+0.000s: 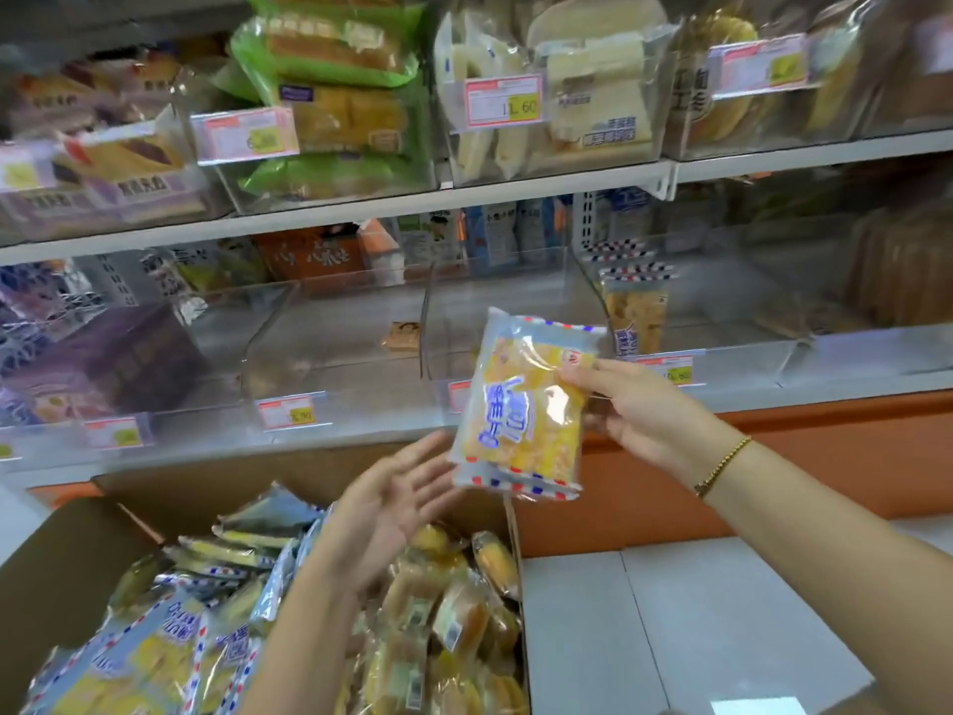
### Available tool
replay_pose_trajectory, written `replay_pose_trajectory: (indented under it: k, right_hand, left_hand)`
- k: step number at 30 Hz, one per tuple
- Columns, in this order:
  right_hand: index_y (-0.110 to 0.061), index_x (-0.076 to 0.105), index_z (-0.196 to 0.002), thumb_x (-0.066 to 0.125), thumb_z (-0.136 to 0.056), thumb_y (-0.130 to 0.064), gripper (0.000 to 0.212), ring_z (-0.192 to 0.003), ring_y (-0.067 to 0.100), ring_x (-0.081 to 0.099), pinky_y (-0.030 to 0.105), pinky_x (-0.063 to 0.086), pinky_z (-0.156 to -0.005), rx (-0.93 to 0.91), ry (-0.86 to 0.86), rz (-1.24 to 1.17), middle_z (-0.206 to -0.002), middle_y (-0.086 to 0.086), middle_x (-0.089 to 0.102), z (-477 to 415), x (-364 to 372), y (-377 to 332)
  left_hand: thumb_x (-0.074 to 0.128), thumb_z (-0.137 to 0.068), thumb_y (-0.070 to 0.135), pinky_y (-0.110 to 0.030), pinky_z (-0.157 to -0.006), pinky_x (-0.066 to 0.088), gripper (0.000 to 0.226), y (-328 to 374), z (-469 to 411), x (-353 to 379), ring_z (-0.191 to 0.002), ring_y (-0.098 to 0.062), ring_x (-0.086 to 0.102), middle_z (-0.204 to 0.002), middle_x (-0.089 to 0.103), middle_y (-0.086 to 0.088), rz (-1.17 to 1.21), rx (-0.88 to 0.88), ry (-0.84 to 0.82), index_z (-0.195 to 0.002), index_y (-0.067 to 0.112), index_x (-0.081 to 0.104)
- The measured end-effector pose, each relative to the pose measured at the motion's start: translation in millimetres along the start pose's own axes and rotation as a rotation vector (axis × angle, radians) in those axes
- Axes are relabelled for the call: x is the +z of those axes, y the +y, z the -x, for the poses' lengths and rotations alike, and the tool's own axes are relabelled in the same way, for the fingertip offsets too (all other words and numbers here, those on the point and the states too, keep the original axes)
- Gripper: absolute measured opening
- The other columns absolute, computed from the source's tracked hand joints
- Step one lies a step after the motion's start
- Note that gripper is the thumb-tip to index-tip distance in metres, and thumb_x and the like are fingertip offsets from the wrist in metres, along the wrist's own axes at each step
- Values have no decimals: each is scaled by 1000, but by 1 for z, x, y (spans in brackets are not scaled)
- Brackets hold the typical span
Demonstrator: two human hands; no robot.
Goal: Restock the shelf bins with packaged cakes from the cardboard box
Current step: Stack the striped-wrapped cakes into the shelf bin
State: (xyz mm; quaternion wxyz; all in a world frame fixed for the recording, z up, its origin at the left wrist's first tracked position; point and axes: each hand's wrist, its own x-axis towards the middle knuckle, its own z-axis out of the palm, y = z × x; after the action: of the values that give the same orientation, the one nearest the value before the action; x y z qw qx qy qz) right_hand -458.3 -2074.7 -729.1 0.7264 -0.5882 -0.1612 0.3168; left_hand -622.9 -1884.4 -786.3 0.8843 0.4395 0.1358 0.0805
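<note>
Item: one packaged cake [526, 405], yellow in a clear wrapper with red-and-blue striped borders, held upright and slightly tilted in the air in front of the lower shelf. The right hand [634, 410] pinched its right edge, thumb on the front and fingers behind; a gold bracelet [722, 467] sat on that wrist. The left hand [392, 503] lay palm up with fingers released and straight, the tips just beside the packet's lower left corner; contact could not be told. Below stood the open cardboard box [67, 575], heaped with loose packets [216, 647] of the same kind, its far flap close under the shelf lip. Behind the held packet stood a clear bin [330, 348], containing only a small brown packet [401, 337]. The neighbouring bin to the right held one matching packet [634, 312] standing on end. A purple carton [113, 353] filled the bin at left. Price tags [286, 411] lined the bin fronts. The upper shelf carried green-wrapped loaves [335, 95] and white bread [593, 95]. An orange base panel [773, 456] and tiled floor [696, 611] lay at right.
</note>
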Motion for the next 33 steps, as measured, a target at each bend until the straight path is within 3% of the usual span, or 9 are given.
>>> replay_pose_trajectory:
  k: [4, 8, 12, 13, 16, 18, 22, 26, 33]
  right_hand:
    - [-12, 72, -97, 65, -88, -15, 12, -82, 10, 68, 30, 51, -85, 81, -169, 340, -96, 2, 74, 0, -17, -15]
    - [-16, 71, -98, 69, -85, -18, 13, -86, 12, 69, 28, 53, -83, 20, -153, 362, -96, 0, 75, -3, -22, -17]
    - [-22, 51, -130, 90, -54, -40, 88, -100, 19, 68, 37, 56, -86, -28, -46, 394, -117, 4, 66, -10, -41, -34]
    - [-21, 53, -129, 90, -53, -41, 87, -95, 17, 69, 35, 57, -80, 16, -64, 432, -115, 3, 68, -10, -48, -39]
    - [-14, 67, -100, 77, -73, -30, 33, -74, 12, 69, 27, 55, -65, 150, -119, 469, -89, -1, 74, -7, -69, -55]
    - [-13, 69, -93, 71, -81, -21, 14, -68, 13, 67, 28, 56, -64, 169, -84, 380, -82, 1, 73, -9, -89, -61]
    - [-8, 68, -95, 69, -82, -14, 15, -65, 13, 64, 26, 57, -62, 114, 80, 275, -83, 6, 71, -22, -135, -85]
    - [-13, 67, -97, 68, -82, -5, 17, -74, 13, 69, 24, 56, -59, -92, 197, 302, -85, 1, 74, -44, -172, -115]
    - [-18, 62, -102, 70, -82, -5, 25, -94, 17, 68, 37, 55, -85, -161, 253, 414, -100, 3, 71, -105, -191, -123]
  left_hand:
    - [85, -50, 59, -34, -94, 53, 95, 12, -16, 25, -112, -23, 64, -121, 67, -10, -442, -37, -78, -126, 11, 56]
    - [77, -70, 22, -37, -92, 52, 43, 10, -36, 66, -93, -22, 70, -106, 72, -11, -565, -39, -67, -109, 7, 65]
    - [70, -65, 8, -34, -71, 60, 40, 19, -62, 91, -72, -21, 71, -93, 73, -15, -453, -28, 17, -104, 1, 64]
    - [70, -64, 8, -35, -70, 59, 42, 21, -67, 98, -71, -21, 71, -92, 73, -15, -451, -19, 17, -104, 1, 64]
    - [74, -61, 13, -44, -79, 56, 46, 21, -83, 123, -75, -24, 70, -94, 74, -14, -501, -27, 8, -105, 3, 65]
    - [75, -63, 20, -43, -86, 54, 45, 19, -95, 139, -86, -28, 67, -101, 73, -16, -515, -51, -25, -104, 4, 68]
    - [76, -64, 39, -34, -100, 45, 65, 19, -123, 161, -104, -20, 63, -112, 71, -7, -682, -22, -83, -120, 8, 64]
    - [78, -70, 49, -29, -100, 40, 81, 10, -154, 163, -122, -15, 53, -136, 55, 0, -1352, 86, 59, -138, 14, 50]
    - [66, -87, 42, -31, -104, 37, 80, -18, -167, 155, -136, -24, 39, -152, 36, -7, -1877, -76, -36, -151, 16, 26]
